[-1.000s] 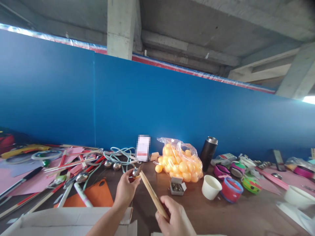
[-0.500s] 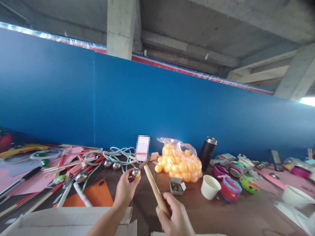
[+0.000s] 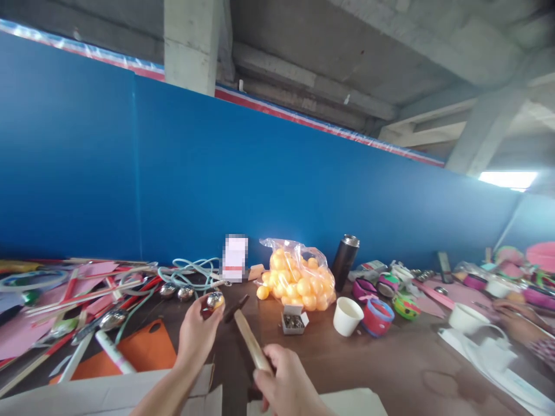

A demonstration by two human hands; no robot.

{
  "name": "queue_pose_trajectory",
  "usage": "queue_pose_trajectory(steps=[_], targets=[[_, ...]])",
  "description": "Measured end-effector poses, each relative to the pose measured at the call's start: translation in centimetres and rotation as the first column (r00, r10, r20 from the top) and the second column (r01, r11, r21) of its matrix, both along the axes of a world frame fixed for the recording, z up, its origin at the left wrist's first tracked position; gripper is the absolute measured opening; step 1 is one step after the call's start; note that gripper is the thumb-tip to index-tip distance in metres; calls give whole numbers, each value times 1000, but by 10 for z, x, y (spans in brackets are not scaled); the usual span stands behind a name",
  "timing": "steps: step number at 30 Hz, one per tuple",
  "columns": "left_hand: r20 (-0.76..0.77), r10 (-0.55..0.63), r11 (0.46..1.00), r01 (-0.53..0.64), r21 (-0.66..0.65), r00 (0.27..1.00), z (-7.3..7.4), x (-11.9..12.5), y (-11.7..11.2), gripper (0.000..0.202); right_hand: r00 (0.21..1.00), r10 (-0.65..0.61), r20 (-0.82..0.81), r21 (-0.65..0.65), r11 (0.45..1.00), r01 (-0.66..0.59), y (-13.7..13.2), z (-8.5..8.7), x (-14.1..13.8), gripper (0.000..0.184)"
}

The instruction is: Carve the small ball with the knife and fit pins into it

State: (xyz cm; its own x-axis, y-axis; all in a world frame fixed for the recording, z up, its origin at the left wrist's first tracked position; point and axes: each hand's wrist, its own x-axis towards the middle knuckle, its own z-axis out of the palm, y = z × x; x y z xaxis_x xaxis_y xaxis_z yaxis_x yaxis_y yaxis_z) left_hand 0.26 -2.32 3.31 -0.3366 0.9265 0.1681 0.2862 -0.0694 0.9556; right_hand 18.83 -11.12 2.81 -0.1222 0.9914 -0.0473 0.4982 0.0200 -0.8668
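Observation:
My left hand (image 3: 197, 329) pinches a small shiny silver ball (image 3: 215, 299) that looks orange on its lower side. In my right hand (image 3: 284, 375) is a hammer (image 3: 251, 340), gripped by its wooden handle, its dark head just right of the ball and apart from it. A small open box (image 3: 293, 323) of little metal pieces stands beyond my right hand. Behind it lies a clear plastic bag (image 3: 299, 277) full of orange balls, with one loose orange ball (image 3: 262, 292) at its left.
Left are an orange sheet (image 3: 147, 349), a marker (image 3: 113, 352), pale blue cord (image 3: 186, 271) and silver balls (image 3: 185, 293). To the right stand a paper cup (image 3: 348, 316), a black flask (image 3: 346, 263) and coloured pouches (image 3: 377, 316). Another person's hand (image 3: 524, 320) is far right.
The view has turned to the right, so the table things sit further left and another person's hand shows. The hammer head is slightly lower beside the ball; both grips are unchanged.

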Motion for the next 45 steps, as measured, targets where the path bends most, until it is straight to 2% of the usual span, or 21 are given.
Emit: queue_pose_trajectory(steps=[3, 7, 9, 11, 13, 16, 21, 23, 27, 31, 33, 36, 39, 45], targets=[[10, -23, 1000, 23, -3, 1000, 3, -1, -2, 43, 993, -26, 114, 104, 994, 14, -3, 0, -1, 15], [-23, -43, 998, 42, -44, 999, 6, 0, -4, 40, 949, -164, 268, 347, 936, 63, -2, 19, 14, 25], [-10, -35, 999, 35, -42, 999, 5, 0, -4, 41, 913, -282, 294, 380, 911, 159, 3, 28, 30, 34], [-14, -35, 999, 34, -31, 999, 3, 1, -3, 41, 874, -376, 308, 381, 890, 248, 10, 33, 48, 32], [-28, -39, 999, 38, -21, 999, 2, 1, -2, 41, 858, -402, 320, 375, 885, 275, 16, 32, 62, 27], [-22, -65, 998, 65, -11, 998, 0, 2, -2, 41, 855, -383, 351, 342, 902, 264, 18, 26, 70, 18], [33, -110, 994, 110, 26, 993, -4, 3, 1, 43, 886, -269, 378, 262, 949, 176, 13, 15, 65, 6], [79, -119, 992, 116, 40, 990, -6, 3, 2, 43, 897, -232, 377, 240, 959, 147, 12, 13, 64, 7], [129, -138, 990, 133, 47, 982, -8, 5, 3, 43, 909, -186, 374, 227, 968, 105, 13, 9, 63, 6], [133, -160, 986, 152, 71, 978, -9, 6, 4, 40, 916, -173, 363, 267, 961, 75, 15, 10, 57, 5], [146, -172, 984, 164, 69, 974, -9, 6, 5, 41, 940, -165, 298, 265, 961, 84, 17, 11, 52, 8], [157, -204, 979, 196, 64, 966, -9, 9, 3, 45, 989, -144, 44, 228, 965, 130, 21, 12, 44, 12], [117, -251, 966, 241, 93, 961, -9, 12, 1, 48, 979, -102, -174, 248, 958, 144, 23, 11, 34, 18], [-33, -348, 920, 348, 182, 937, -1, 17, -12, 46, 948, -36, -315, 204, 973, 104, 19, 14, 17, 23]])
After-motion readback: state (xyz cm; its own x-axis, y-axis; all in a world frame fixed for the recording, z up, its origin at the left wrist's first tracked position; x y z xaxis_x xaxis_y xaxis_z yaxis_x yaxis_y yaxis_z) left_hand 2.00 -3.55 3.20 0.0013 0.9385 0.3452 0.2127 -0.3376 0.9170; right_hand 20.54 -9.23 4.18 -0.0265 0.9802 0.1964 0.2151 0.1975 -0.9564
